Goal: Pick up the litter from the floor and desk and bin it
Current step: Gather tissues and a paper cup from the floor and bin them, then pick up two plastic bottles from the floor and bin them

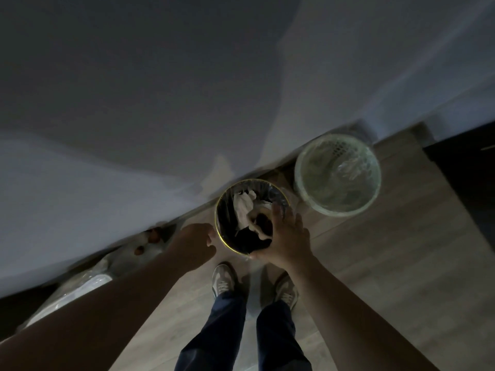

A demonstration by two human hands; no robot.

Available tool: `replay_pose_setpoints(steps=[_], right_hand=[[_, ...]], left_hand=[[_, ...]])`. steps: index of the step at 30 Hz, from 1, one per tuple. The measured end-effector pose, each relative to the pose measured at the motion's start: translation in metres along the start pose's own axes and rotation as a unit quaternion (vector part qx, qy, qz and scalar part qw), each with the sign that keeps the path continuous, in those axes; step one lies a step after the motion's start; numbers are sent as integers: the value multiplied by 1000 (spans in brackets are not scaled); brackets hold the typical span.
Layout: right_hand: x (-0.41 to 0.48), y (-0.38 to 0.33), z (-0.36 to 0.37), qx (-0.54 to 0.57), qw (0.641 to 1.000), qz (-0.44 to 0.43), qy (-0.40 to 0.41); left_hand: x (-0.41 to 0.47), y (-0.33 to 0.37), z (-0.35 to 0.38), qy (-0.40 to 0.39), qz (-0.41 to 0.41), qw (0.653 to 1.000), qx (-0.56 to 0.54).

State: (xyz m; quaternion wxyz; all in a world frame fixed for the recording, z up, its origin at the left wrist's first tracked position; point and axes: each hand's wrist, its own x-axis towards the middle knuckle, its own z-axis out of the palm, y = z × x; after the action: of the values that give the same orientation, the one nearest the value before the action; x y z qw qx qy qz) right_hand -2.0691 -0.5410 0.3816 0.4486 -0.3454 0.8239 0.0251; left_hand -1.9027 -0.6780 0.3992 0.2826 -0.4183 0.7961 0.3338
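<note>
Two bins stand on the wooden floor (401, 263) against the wall. Nearest is a dark bin (230, 236) with a gold rim, holding crumpled white litter (245, 207); its darker contents are hard to make out. Beside it stands a pale mesh bin (338, 173), lined with clear plastic. The right hand (286, 238) lies spread over the dark bin's near rim, fingers extended. The left hand (197, 242) touches the opposite rim, its fingers curled; its grip cannot be determined. Blurred bags at lower left are cut off.

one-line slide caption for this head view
Both hands, left and right, at the gold-rimmed bin holding crumpled paper.
</note>
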Motion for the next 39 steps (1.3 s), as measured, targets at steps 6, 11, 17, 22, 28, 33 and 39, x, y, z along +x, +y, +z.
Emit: replay_pose_setpoints(steps=[6, 11, 17, 22, 28, 33, 39], right_hand=[[-23, -12, -8, -84, 995, -36, 47], [-57, -14, -31, -131, 988, -37, 67], [-117, -33, -83, -129, 985, -53, 103], [-171, -49, -133, -115, 981, -108, 117], [-235, -55, -218, -150, 955, -210, 145], [-307, -76, -291, -185, 920, -303, 168], [-373, -122, -325, -208, 886, -368, 190]], left_hand=[[-16, -11, -19, -8, 11, 999, 41], [-47, -5, -51, 1, 26, 996, 81], [-115, 15, -100, 52, 40, 995, 76], [-176, 44, -134, 51, 36, 992, 107], [-241, 97, -163, 111, 49, 992, 45], [-315, 130, -191, 218, 54, 974, -19], [-387, 139, -219, 287, 20, 957, -21]])
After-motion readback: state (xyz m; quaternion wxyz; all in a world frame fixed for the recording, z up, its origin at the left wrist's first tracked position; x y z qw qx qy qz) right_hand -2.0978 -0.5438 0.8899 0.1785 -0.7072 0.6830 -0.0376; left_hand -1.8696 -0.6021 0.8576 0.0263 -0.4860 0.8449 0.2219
